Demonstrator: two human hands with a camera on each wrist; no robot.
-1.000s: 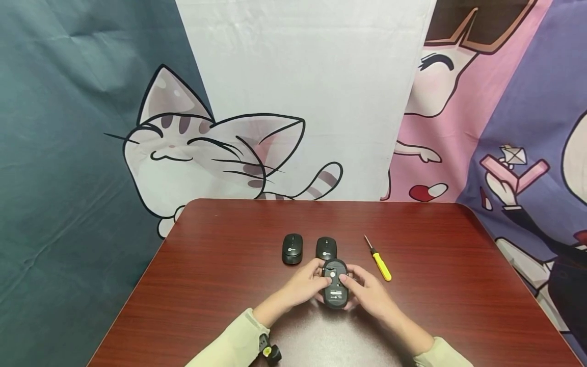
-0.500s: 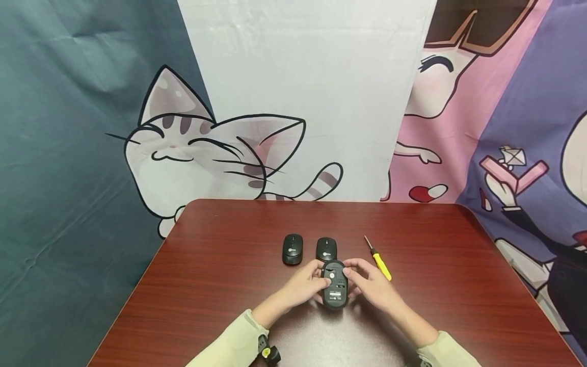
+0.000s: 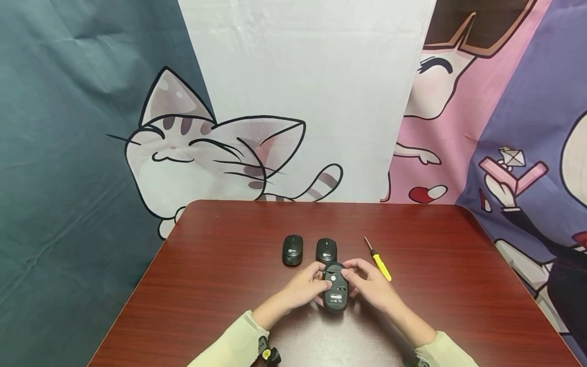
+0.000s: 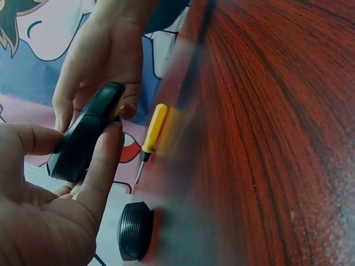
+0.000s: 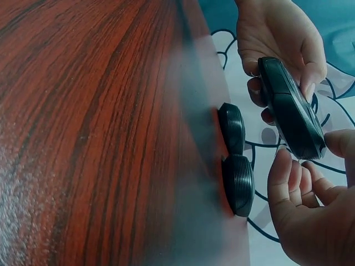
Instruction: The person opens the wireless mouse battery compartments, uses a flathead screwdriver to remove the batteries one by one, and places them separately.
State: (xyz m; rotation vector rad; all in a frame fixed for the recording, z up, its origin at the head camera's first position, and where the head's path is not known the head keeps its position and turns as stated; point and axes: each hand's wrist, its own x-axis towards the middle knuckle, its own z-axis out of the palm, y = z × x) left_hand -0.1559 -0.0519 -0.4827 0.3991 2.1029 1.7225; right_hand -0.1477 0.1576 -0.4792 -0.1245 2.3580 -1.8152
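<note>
A black computer mouse is held above the table with its labelled underside toward the head camera. My left hand grips its left side, thumb on the underside and fingers behind. At the upper right corner, my right hand pinches the mouse's edge between thumb and forefinger. In the right wrist view the right thumb lies against the mouse's end, and the other fingers curl below it. Just beyond the held mouse, a second black mouse sits upright on the table, partly covered.
A third black mouse lies on the reddish-brown wooden table, left of the second one. To the right is a screwdriver with a yellow handle, its tip pointing away. Behind the table hangs a printed cloth with a cartoon cat.
The right thumb has moved off the middle of the held mouse's underside to its upper right edge. The mouse has come slightly nearer; the left hand keeps its grip.
</note>
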